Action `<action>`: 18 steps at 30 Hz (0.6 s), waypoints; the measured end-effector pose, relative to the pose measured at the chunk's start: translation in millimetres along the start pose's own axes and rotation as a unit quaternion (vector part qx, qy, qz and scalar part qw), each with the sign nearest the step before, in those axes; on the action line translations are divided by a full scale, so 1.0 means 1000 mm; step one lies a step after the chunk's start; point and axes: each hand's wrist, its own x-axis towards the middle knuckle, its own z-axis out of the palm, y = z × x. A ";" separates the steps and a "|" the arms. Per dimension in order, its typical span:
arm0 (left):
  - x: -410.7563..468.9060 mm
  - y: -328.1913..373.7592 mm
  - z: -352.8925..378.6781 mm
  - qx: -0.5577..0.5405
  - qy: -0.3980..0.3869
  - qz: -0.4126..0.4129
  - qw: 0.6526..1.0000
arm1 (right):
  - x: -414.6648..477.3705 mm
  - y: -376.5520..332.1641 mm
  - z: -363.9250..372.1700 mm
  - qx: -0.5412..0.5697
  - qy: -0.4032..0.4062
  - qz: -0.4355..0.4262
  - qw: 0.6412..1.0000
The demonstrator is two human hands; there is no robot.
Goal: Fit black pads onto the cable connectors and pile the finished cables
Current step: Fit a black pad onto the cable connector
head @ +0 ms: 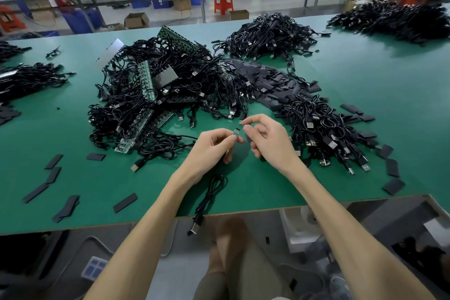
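Connector end, a small green circuit board (235, 132) on a thin black cable (205, 198), sits pinched in left hand (211, 148) over green counter (341, 105); silver USB plug (194, 228) overhangs edge. Right hand (267, 141) curled beside it, hold unclear.

Both bare forearms reach in from the bottom edge and angle toward each other, so the 2 hands meet in the middle. The left hand (211, 147) is turned palm inward. Its thumb and forefinger pinch a small green board (236, 132), and its other 3 fingers are curled under. The right hand (266, 140) faces it, just beside it, with fingers curled. Its thumb and forefinger tips are close together near the board; whether they hold anything cannot be told.
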 end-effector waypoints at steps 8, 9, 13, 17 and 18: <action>-0.001 0.000 0.001 0.009 -0.005 0.013 1.000 | 0.001 0.002 -0.002 0.088 -0.051 0.019 0.995; -0.001 0.000 0.000 0.007 -0.006 0.013 1.000 | 0.001 0.001 -0.003 0.103 -0.055 0.021 0.993; -0.001 0.001 -0.001 0.002 -0.012 0.009 1.000 | -0.001 -0.002 -0.003 0.123 -0.074 0.021 0.989; -0.001 0.002 -0.002 -0.001 -0.020 0.000 1.000 | 0.000 -0.003 -0.004 0.128 -0.083 0.035 0.988; -0.001 0.002 -0.002 -0.002 -0.018 -0.002 1.000 | 0.000 -0.003 -0.005 0.132 -0.086 0.040 0.987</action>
